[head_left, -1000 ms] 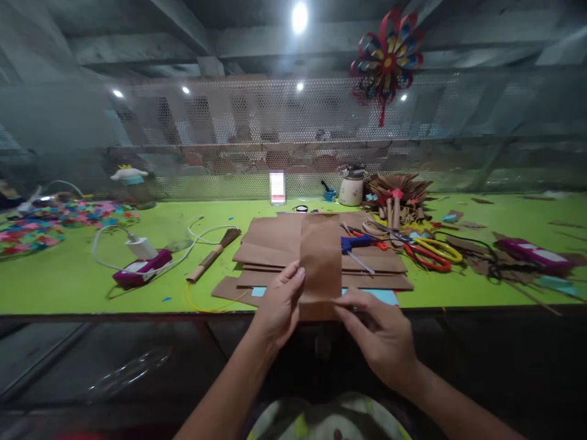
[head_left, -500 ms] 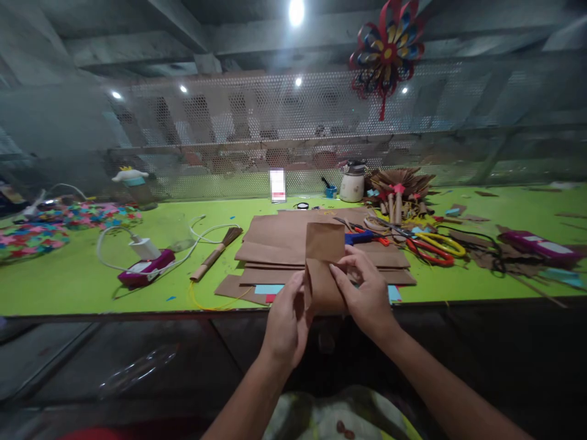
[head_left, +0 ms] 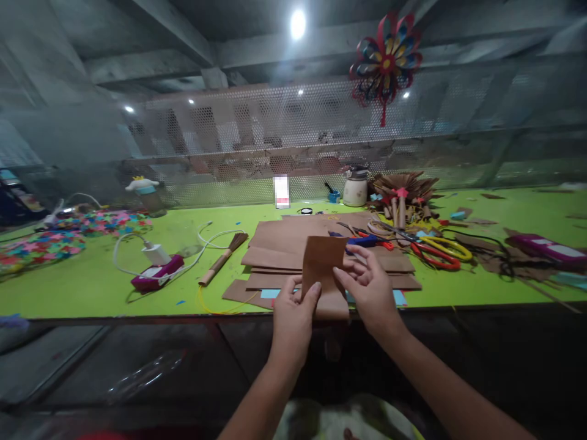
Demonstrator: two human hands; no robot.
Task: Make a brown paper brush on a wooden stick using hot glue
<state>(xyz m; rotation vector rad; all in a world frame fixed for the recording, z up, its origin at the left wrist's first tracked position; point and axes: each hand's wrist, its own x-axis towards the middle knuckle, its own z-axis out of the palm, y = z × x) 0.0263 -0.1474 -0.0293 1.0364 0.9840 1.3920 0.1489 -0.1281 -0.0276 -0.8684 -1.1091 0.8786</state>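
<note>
Between my two hands is a folded strip of brown kraft paper, held up over the table's front edge. My left hand grips its left side, thumb on the near face and fingers behind. At the right side, my right hand pinches the paper with thumb and fingers. Behind it lies a stack of larger brown paper sheets on the green table. Light blue paper pieces show at the stack's front edge. Blue-handled scissors rest on the stack, just past my right hand.
To the left are a small paper broom with yellow string, a purple power strip with a white charger and cable, and colourful paper stars. At right lie red-and-yellow-handled scissors and another purple box. A white jug stands behind.
The paper's upper flap has tilted and now shows a darker face. My left thumb has moved onto its front. The whole view has shifted slightly.
</note>
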